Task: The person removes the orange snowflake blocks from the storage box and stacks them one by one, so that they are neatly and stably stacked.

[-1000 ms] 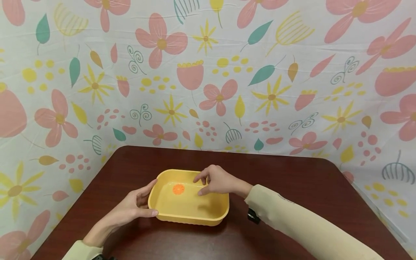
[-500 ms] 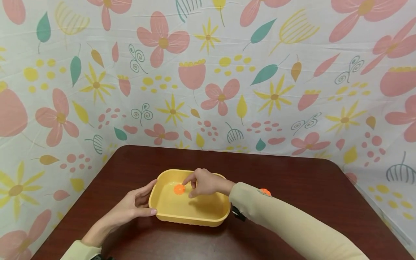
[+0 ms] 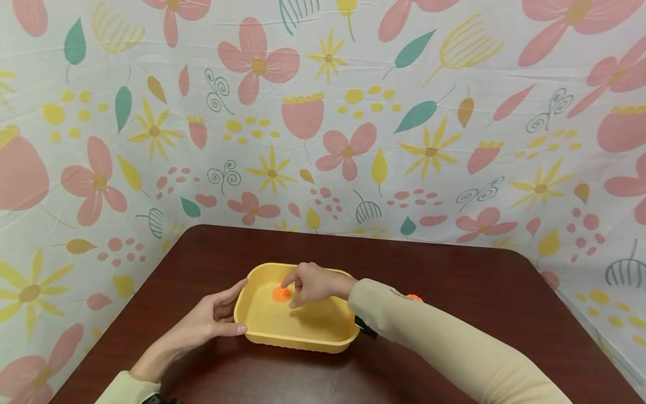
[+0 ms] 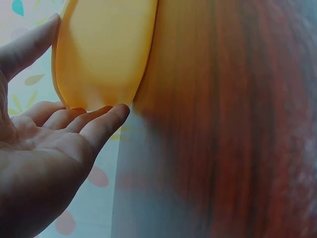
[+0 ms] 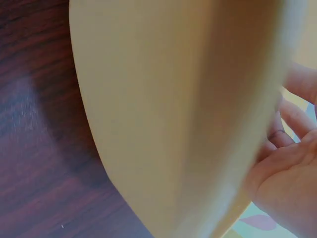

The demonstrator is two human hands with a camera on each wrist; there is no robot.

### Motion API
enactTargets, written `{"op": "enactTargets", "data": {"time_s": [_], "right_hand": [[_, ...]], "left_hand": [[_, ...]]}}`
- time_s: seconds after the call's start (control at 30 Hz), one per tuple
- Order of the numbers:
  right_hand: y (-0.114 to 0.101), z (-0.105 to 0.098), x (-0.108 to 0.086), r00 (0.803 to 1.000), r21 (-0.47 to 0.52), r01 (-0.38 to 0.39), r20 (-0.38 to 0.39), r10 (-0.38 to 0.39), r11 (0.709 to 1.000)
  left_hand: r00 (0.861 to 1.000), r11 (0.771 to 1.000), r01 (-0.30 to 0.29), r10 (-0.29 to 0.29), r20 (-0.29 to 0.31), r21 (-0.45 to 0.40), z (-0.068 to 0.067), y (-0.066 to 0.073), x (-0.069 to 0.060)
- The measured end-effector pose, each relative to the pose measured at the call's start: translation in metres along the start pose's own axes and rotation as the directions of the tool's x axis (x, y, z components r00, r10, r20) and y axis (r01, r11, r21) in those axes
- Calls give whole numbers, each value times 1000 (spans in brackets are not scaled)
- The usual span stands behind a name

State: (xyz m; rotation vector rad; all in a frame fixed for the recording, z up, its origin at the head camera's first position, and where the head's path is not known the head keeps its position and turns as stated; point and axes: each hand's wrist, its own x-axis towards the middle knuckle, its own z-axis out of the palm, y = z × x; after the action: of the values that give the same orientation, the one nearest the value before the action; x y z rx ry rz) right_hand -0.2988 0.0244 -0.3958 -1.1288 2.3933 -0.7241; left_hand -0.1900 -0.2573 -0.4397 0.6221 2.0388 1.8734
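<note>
A yellow tray [image 3: 298,340] with raised walls and rounded corners sits on the table. My left hand [image 3: 202,321] grips its left end, thumb at the near corner and fingers along the outer wall; the left wrist view shows thumb and fingertips touching it. Inside the tray, toward the far left, lies a flat, round orange piece [image 3: 281,294]. My right hand [image 3: 314,284] reaches over the tray with the index fingertip at that piece and the thumb apart from it. Whether the fingertip touches is too small to tell. In the right wrist view the tray wall hides part of this hand.
Another orange piece [image 3: 415,298] shows just behind the right sleeve [image 3: 429,331], which covers most of it. The dark brown table [image 3: 242,376] has rounded far corners. A flower-patterned cloth [image 3: 323,112] hangs behind it and at both sides.
My right hand has moved left over the tray to the round orange piece. The second orange piece has come into sight behind the sleeve. My left hand keeps its hold on the tray.
</note>
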Motion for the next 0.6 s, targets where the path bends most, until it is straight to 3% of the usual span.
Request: {"op": "enactTargets", "data": {"time_s": [0.4, 0.6], "right_hand": [[-6, -10, 8, 991, -72, -21, 129, 30, 997], [-11, -7, 13, 977, -142, -68, 191, 95, 988]], "left_hand": [[1000, 1000, 4, -4, 4, -18, 1, 2, -1], [1000, 1000, 8, -8, 10, -27, 1, 1, 0]]}}
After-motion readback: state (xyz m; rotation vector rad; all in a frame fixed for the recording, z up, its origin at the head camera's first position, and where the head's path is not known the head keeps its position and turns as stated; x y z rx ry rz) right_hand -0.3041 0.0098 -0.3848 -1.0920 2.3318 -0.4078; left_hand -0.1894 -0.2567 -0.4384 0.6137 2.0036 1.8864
